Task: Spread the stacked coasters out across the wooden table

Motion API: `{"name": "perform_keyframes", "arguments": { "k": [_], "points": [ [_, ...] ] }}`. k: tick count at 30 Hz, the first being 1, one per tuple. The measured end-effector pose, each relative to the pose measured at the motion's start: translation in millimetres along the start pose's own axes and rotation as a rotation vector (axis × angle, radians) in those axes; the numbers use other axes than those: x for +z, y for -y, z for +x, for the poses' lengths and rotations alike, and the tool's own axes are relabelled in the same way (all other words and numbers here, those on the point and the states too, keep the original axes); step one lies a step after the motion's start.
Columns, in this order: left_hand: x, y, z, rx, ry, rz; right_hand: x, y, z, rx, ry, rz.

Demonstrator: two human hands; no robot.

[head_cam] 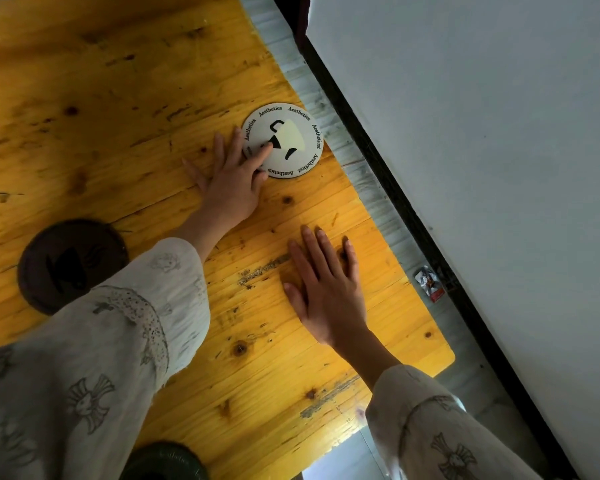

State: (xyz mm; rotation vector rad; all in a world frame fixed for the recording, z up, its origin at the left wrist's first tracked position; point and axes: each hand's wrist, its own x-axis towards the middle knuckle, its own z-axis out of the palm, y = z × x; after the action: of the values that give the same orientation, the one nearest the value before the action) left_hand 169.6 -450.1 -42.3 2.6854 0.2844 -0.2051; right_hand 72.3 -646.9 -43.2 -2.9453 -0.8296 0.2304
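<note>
Head view
Surface: a yellow-stained wooden surface with knots and dark scuffs fills the left and middle; its right edge runs diagonally beside a grey strip and a pale wall.
White coaster: a round white coaster printed with "Aesthetics" around its rim and a cup design lies flat near the right edge of the surface.
Left hand: the left hand reaches forward, fingers apart, with one fingertip pressed on the coaster's left part and the others lying on the wood just beside it; it grips nothing.
Right hand: the right hand lies palm down on bare wood, fingers slightly apart, nearer the camera and apart from the white coaster, holding nothing.
Dark coaster: a dark brown coaster with a black cup print lies flat at the left, partly hidden by the left sleeve.
Bottom coaster: another dark round coaster shows at the bottom edge, partly cut off.
Wrapper: a small crumpled wrapper lies on the grey strip beside the surface.
</note>
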Motion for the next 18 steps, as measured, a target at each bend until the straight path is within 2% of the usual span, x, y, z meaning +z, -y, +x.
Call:
{"name": "perform_keyframes", "arguments": {
  "k": [5,11,15,18],
  "points": [
    [3,10,-27,0.056,0.027,0.065,3,-1,-1,0.002,-0.003,-0.008],
    [-6,33,-112,0.122,0.097,0.105,-11,6,-3,0.015,0.067,-0.006],
    [-20,50,-185,0.002,0.184,0.007,-32,28,-3,0.125,0.185,0.142],
    [-29,59,-246,-0.126,0.14,-0.196,-47,59,-21,0.209,0.254,0.284]
  ]
}}
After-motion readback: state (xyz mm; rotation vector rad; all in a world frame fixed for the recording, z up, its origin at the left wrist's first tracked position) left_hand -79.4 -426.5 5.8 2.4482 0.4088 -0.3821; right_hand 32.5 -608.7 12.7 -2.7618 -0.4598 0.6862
